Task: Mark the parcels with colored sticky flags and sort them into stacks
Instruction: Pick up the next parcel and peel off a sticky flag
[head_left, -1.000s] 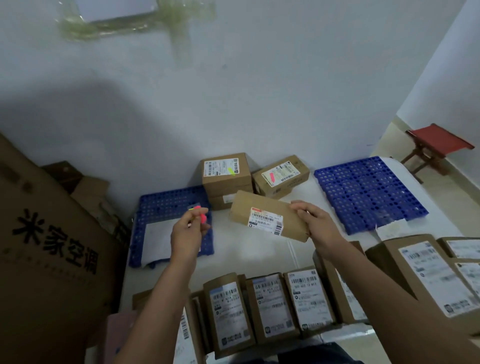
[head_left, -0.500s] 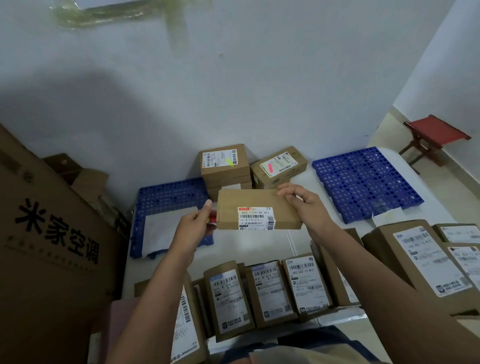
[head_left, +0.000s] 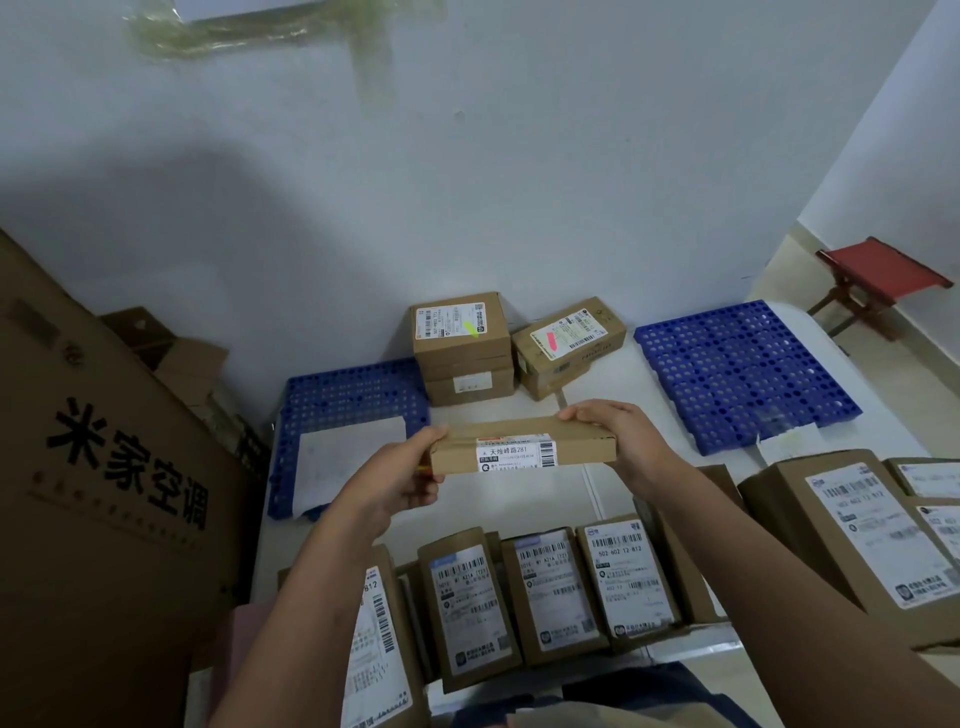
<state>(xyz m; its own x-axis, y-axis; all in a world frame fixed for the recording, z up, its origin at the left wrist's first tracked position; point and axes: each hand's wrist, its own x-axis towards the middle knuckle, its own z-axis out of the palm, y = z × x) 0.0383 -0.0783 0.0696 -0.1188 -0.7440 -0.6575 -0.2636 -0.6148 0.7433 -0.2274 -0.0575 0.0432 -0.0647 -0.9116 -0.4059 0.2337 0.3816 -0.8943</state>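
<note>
1. Fingers of the left hand (head_left: 387, 480) are closed on the left end of the flat cardboard parcel (head_left: 522, 448); fingers of the right hand (head_left: 621, 439) wrap its right end from above and behind. Both hands carry it clear of the surface (head_left: 519, 499).
2. A sliver of red and yellow shows between the left fingers and the parcel end, judged to be the sticky flags (head_left: 425, 467); too little is visible to confirm.
3. Parcel attitude: long axis runs left to right between the two sets of fingers, near level, with the narrow labelled edge (head_left: 516, 455) turned toward the wearer.
4. No flag is visible on the faces of the held parcel that show.
5. Governing relation: the sorted stacks lie beyond the fingers, against the wall. The stack topped by a yellow-green flag (head_left: 460, 345) sits ahead and slightly left of the right fingers; the parcel bearing a pink flag (head_left: 569, 345) sits almost directly ahead of them, just beside the first stack.
6. Judgement: the right hand is nearer both stacks and better placed to set the parcel down; the left hand, holding the presumed flags, is placed to apply one first.
7. Unmarked parcels (head_left: 550, 587) stand in a row below the fingers, nearer the wearer.
</note>
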